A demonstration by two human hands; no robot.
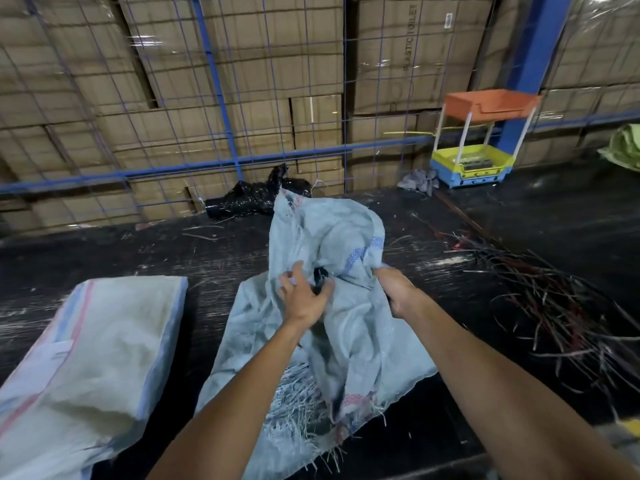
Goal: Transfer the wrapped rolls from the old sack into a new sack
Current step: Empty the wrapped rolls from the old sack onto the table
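So over on the near left there's a whitish woven sack lying flat on the dark plastic-covered floor. It has a pink and a blue stripe down its left edge, and it sits well apart from both hands.

Middle of the scene is the worn grey-blue sack, crumpled and pulled up into a peak, with its frayed edge trailing loose strands toward the near side. The left hand is on the sack's front, fingers spread and only loosely bent, thumb out to the right. Right at its fingertips there's a small black thing poking out of a fold. It could be one of the wrapped rolls, but it's too small and too hidden to say, and I can't tell if the hand is actually gripping it or just touching the cloth beside it.

Just right of that, the right hand is balled up on a bunch of the same sack's fabric, fingers curled tight round it, holding that side up. So the old sack is between and under both hands, and the pale one is off to the left.

Further back, a crumpled black plastic bag lies against the blue wire fence, with stacked cardboard boxes behind the mesh. Far right is a little orange and yellow plastic rack by a blue post, and a tangle of dark straps is strewn on the floor to the right.
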